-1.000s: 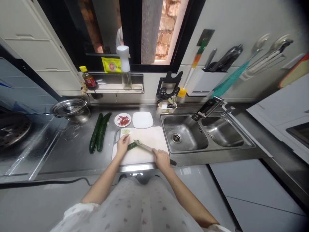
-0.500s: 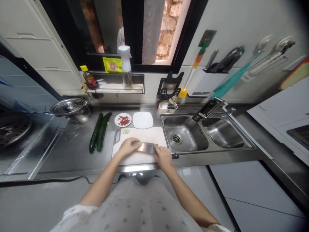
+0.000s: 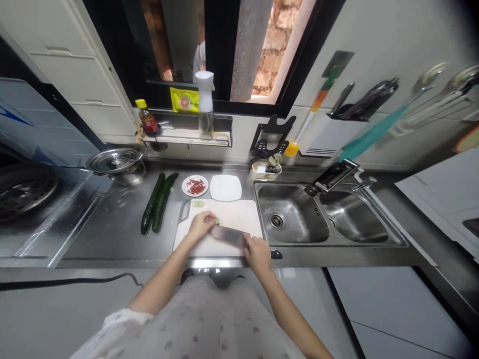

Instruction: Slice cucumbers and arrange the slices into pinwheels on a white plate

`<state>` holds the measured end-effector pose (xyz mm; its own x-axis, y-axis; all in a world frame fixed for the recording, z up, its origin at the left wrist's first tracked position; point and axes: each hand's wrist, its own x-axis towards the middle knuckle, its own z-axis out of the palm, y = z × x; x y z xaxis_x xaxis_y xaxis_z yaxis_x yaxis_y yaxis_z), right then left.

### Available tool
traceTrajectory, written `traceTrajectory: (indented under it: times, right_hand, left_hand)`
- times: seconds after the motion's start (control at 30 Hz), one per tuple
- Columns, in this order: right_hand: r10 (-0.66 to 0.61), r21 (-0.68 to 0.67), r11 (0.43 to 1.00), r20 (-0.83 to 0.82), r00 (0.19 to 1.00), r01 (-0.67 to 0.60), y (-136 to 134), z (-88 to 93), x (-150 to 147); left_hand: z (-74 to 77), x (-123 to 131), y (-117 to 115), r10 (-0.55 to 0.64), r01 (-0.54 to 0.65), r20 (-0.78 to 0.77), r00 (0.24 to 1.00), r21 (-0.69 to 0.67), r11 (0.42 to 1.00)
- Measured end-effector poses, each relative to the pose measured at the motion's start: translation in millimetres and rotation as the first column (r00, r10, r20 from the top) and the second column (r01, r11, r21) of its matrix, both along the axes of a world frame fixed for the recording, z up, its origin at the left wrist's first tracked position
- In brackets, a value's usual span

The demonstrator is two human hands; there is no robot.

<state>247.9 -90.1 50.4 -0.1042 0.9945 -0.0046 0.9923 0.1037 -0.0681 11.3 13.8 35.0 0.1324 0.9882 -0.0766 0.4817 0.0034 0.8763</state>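
Observation:
On the white cutting board [image 3: 239, 211], my left hand [image 3: 202, 223] pinches a small green piece [image 3: 217, 221], which looks like cucumber, at the knife's tip. My right hand [image 3: 258, 253] is closed round the handle end of a wide-bladed knife [image 3: 229, 235], whose blade points left over the board. A few pale green cucumber slices [image 3: 198, 204] lie at the board's upper left corner. Two whole cucumbers [image 3: 160, 203] rest on the counter left of the board. Behind the board are a small plate of chopped red pieces [image 3: 195, 186] and a white square plate [image 3: 225, 188].
A double sink [image 3: 292, 212] with a black faucet [image 3: 331, 177] lies to the right. A lidded steel pot [image 3: 119, 164] stands at the left near the stove. Another black handle [image 3: 276, 254] sticks out by the board's lower right corner. Bottles stand on a wall shelf [image 3: 187, 137].
The view has shifted slightly. The knife has turned and its blade now lies lower and apart from my left fingers, where the small green piece shows more clearly.

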Motion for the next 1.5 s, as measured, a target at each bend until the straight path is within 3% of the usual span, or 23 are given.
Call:
traceTrajectory:
  times: [0.07, 0.17, 0.4, 0.73, 1.1, 1.5]
  right_hand:
    - [-0.016, -0.009, 1.000, -0.012, 1.000, 0.015, 0, -1.6, 2]
    - [-0.031, -0.009, 0.999, -0.026, 0.999, 0.031, -1, -3.6, 7]
    - [-0.079, -0.044, 0.996, -0.031, 0.996, 0.077, -1, -4.2, 13]
    - [-0.093, -0.037, 0.995, -0.067, 0.993, 0.091, -3, -9.6, 21]
    - [-0.126, -0.057, 0.991, -0.054, 0.991, 0.123, -1, -10.4, 21]
    - [-0.142, -0.095, 0.987, -0.100, 0.985, 0.133, 3, -5.0, 17]
  left_hand:
    - [-10.1, -7, 10, 0.142, -0.143, -0.037, 0.989, -0.026, 0.989]
    - [-25.4, -19, 27, 0.261, -0.265, -0.086, 0.962, -0.040, 0.963]
    - [-44.4, -28, 53, 0.350, -0.374, -0.244, 0.905, -0.061, 0.925]
    - [-46.3, -20, 76, 0.285, -0.303, -0.422, 0.861, 0.025, 0.953]
    - [-52.6, -20, 77, 0.277, -0.250, -0.481, 0.832, 0.121, 0.961]
    - [-45.2, -19, 78, 0.247, -0.270, -0.507, 0.826, 0.030, 0.962]
